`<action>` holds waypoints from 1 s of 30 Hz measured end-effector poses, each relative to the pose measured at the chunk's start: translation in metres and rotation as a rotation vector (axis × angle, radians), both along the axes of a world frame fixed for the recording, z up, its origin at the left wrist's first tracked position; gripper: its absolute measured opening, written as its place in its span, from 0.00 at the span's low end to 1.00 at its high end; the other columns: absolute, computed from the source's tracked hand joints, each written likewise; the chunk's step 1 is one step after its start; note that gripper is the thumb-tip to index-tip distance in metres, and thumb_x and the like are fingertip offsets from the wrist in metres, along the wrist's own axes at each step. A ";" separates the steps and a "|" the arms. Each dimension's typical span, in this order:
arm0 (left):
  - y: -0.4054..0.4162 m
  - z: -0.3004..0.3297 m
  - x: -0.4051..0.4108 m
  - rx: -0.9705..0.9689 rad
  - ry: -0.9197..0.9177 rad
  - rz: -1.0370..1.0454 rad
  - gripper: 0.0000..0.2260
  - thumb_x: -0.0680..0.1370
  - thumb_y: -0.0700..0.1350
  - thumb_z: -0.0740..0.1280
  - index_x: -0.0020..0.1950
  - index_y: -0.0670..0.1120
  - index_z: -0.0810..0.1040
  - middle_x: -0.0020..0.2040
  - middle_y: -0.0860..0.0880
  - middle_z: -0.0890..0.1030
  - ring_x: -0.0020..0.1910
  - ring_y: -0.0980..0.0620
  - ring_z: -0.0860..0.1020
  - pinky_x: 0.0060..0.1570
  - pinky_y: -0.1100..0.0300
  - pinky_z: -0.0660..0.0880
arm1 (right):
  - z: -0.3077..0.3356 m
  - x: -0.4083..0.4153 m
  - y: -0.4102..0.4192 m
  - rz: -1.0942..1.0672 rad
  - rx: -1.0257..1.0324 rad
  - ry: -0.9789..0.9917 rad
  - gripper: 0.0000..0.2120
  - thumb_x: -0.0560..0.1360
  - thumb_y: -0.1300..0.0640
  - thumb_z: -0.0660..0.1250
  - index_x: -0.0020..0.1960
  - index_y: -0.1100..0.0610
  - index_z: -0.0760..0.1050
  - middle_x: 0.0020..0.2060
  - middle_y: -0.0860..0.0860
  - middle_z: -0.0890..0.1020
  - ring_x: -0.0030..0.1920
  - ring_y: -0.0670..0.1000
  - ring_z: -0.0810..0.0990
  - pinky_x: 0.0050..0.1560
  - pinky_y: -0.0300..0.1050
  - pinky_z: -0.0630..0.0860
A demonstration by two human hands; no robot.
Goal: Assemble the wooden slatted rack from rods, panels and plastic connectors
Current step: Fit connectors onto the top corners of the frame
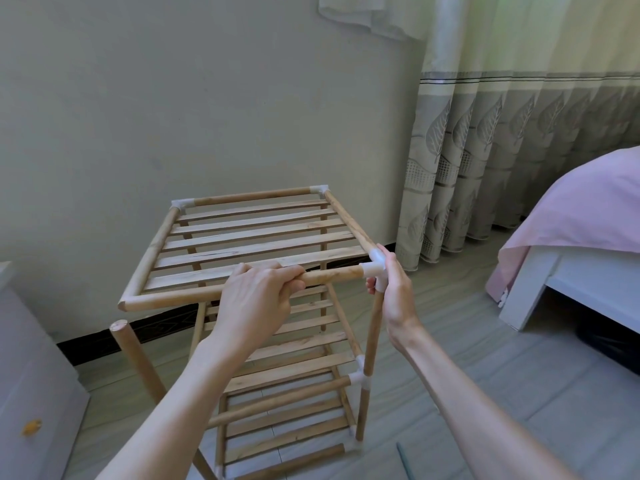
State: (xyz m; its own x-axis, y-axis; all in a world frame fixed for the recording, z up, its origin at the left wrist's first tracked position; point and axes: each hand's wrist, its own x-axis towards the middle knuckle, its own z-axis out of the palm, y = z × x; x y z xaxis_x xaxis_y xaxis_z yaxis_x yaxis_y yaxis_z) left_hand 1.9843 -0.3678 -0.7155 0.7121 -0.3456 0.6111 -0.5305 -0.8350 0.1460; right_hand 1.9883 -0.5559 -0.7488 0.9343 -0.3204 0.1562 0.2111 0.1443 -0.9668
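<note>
A wooden slatted rack [249, 237] stands on the floor with three tiers of slats. My left hand [256, 299] grips the top tier's front rod [180, 297] near its middle. My right hand [394, 289] holds the white plastic connector [375, 266] at the top front right corner, fingers curled round it above the right upright [374, 327]. The front rod's left end hangs free with no connector. Just below it, the front left upright [136, 358] leans outward, its top end bare. White connectors join the two back corners [183, 203] and the lower right joints [358, 377].
A pale wall runs behind the rack, with a dark skirting at floor level. Patterned curtains [485, 168] hang at the right. A bed with a pink sheet [581, 209] and white frame stands at the far right. A white cabinet [31, 375] is at the left edge.
</note>
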 end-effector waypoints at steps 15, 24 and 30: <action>-0.018 -0.008 -0.001 0.011 -0.155 0.038 0.04 0.76 0.44 0.68 0.47 0.49 0.82 0.37 0.53 0.82 0.35 0.50 0.80 0.38 0.58 0.68 | 0.001 0.008 -0.008 -0.080 0.005 0.019 0.17 0.82 0.48 0.49 0.64 0.52 0.70 0.51 0.46 0.77 0.49 0.42 0.76 0.51 0.35 0.69; -0.033 -0.056 -0.026 0.178 -0.227 0.068 0.31 0.68 0.34 0.68 0.70 0.43 0.68 0.72 0.37 0.65 0.73 0.39 0.59 0.70 0.38 0.52 | -0.033 -0.019 -0.057 0.124 -0.552 0.200 0.20 0.81 0.47 0.54 0.72 0.50 0.63 0.62 0.45 0.72 0.64 0.46 0.69 0.66 0.44 0.65; -0.045 -0.148 -0.044 0.325 0.065 -0.132 0.32 0.65 0.33 0.74 0.67 0.43 0.70 0.69 0.39 0.69 0.71 0.40 0.65 0.68 0.40 0.62 | -0.134 -0.025 -0.125 0.101 -0.799 0.519 0.22 0.80 0.55 0.58 0.72 0.59 0.63 0.60 0.54 0.75 0.64 0.55 0.72 0.59 0.42 0.66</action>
